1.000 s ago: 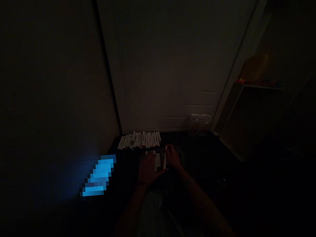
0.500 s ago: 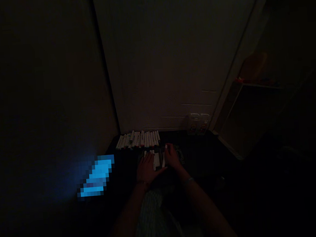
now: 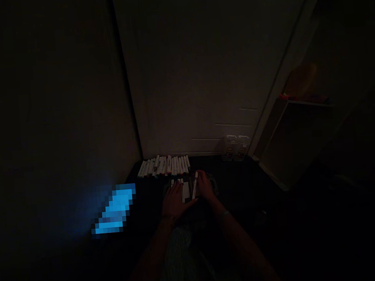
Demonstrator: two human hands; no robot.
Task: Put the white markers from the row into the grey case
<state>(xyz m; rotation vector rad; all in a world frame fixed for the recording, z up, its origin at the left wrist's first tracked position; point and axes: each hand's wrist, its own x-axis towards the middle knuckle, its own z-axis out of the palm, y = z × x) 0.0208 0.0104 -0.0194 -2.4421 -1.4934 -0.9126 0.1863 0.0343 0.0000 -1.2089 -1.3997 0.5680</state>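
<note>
The room is very dark. My left hand (image 3: 173,201) lies flat, fingers spread, over a dark case (image 3: 214,184) that holds several white markers. My right hand (image 3: 206,186) is closed around one white marker (image 3: 195,186), held upright beside those in the case. A row of white markers (image 3: 163,165) lies on the dark floor just beyond, against the wall.
A glowing blue screen (image 3: 114,208) lies on the floor to the left. Two small pale boxes (image 3: 235,147) stand at the foot of the door. A low shelf (image 3: 301,105) with an orange object sits at the right. My knee in light cloth (image 3: 180,253) is below.
Almost nothing moved. My right hand shifted the marker slightly; the left hand stayed on the case.
</note>
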